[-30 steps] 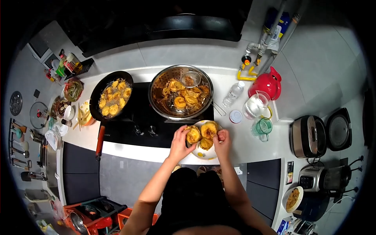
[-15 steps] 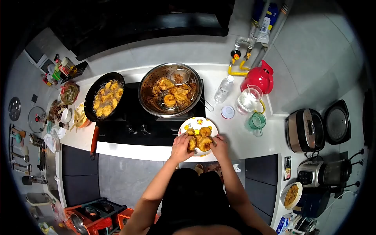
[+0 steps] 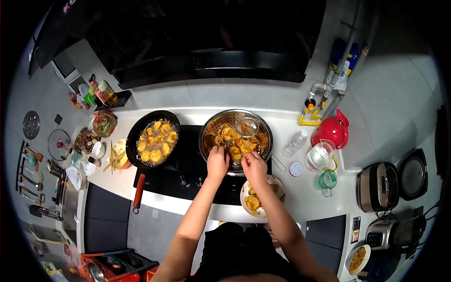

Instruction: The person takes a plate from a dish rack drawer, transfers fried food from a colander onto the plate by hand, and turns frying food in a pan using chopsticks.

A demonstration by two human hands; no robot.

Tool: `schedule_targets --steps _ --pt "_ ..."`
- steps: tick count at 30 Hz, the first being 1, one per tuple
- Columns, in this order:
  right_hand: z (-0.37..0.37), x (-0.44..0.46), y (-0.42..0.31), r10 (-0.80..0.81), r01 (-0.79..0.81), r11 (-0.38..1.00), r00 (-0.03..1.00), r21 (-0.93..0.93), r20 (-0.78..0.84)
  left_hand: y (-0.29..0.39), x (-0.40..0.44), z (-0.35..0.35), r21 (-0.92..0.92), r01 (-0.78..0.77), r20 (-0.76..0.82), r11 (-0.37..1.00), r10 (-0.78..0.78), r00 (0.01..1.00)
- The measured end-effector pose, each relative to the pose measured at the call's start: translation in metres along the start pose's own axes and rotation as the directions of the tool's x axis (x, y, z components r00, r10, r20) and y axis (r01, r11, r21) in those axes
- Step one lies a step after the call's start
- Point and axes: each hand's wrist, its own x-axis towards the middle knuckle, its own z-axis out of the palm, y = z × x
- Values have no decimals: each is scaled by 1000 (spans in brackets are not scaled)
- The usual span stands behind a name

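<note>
Both hands are over the near rim of a perforated metal colander [image 3: 207, 162] holding golden fried fritters [image 3: 230, 133]. My left hand [image 3: 218, 163] has its fingers curled down at the inner near side; what they pinch, if anything, is hidden. My right hand [image 3: 254, 168] is closed at the edge of the fritters, its fingertips on one of them. A small mesh strainer [image 3: 247, 127] with brown bits rests over the colander's far right part. Partly beneath my right forearm, a patterned plate [image 3: 277, 182] carries several fritters.
Left of the colander, a black wok [image 3: 134, 149] of bubbling oil and frying pieces sits on the stove, its wooden handle [image 3: 139, 190] pointing toward me. On the right stand a water bottle [image 3: 295, 143], glass pitcher [image 3: 319, 156], green mug [image 3: 326, 181] and red kettle [image 3: 330, 130].
Both hands have left the plate and moved forward to the colander. The view has shifted, so the counter sits lower in the picture. Fritters remain on the plate.
</note>
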Motion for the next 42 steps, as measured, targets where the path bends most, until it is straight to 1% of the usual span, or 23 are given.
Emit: schedule_targets --steps 2,3,4,7,10,14,16,18,19,22,23,25,26,28,30,31,32,34,36,38,40,41,42 --pt "23 22 1 -60 55 993 997 -104 -48 -17 27 9 186 35 99 982 -54 994" --pt "32 31 0 -45 43 988 999 -148 -6 -27 39 20 278 61 144 958 -105 984" --pt "37 41 -3 -64 71 961 997 -269 37 -32 50 28 369 82 184 926 -159 970" --pt "68 67 -4 -15 62 893 994 -446 108 -42 69 44 442 117 283 889 -262 923" --pt "100 84 9 -65 92 841 995 -532 69 -49 79 50 440 122 371 890 -303 878" --pt "117 90 20 -57 73 804 997 -590 46 -50 78 43 354 157 314 922 -275 909" --pt "109 89 18 -64 75 848 997 -525 39 -44 73 27 293 160 288 943 -246 925" --pt "99 87 17 -78 78 894 997 -441 18 -45 64 16 172 151 214 973 -187 959" --pt "94 85 14 -70 55 920 997 -389 -23 -42 59 9 119 140 173 983 -160 972" --pt "73 76 5 0 -7 973 1000 -230 -27 -42 42 3 -60 114 58 992 -110 992" --pt "72 68 7 -143 101 965 977 -244 -161 -40 36 2 -113 105 17 988 -104 994" --pt "64 61 7 90 -81 994 987 70 -135 -27 25 -8 -239 92 -49 967 -107 993" --pt "59 55 7 203 -178 959 975 222 -95 -20 18 -13 -252 44 -108 967 -73 992" --pt "36 39 -2 307 -261 848 951 461 -28 -8 3 -19 -272 -53 -219 961 -9 976" --pt "14 17 -7 400 -337 673 915 658 59 5 -20 -22 -342 -94 -233 935 12 972" --pt "12 1 3 415 -319 600 908 734 55 8 -35 -21 -364 -108 -237 925 20 971" --pt "6 -16 9 391 -270 569 920 777 33 13 -49 -18 -387 -123 -242 914 28 970" --pt "-13 -50 15 460 -326 523 886 788 61 17 -81 -9 -352 -227 -295 908 122 948" --pt "-29 -84 30 496 -357 567 867 743 38 24 -112 2 -367 -243 -247 898 158 956" --pt "-34 -115 52 578 -433 562 815 705 40 28 -141 19 -436 -145 -101 888 111 989" --pt "-35 -131 76 722 -542 395 682 742 114 34 -153 33 -412 -94 -1 906 103 995" --pt "-33 -136 86 778 -582 303 608 755 157 36 -155 40 -384 -105 19 917 122 992" --pt "-32 -136 91 785 -602 316 600 733 155 38 -153 47 -352 -86 45 932 109 993"
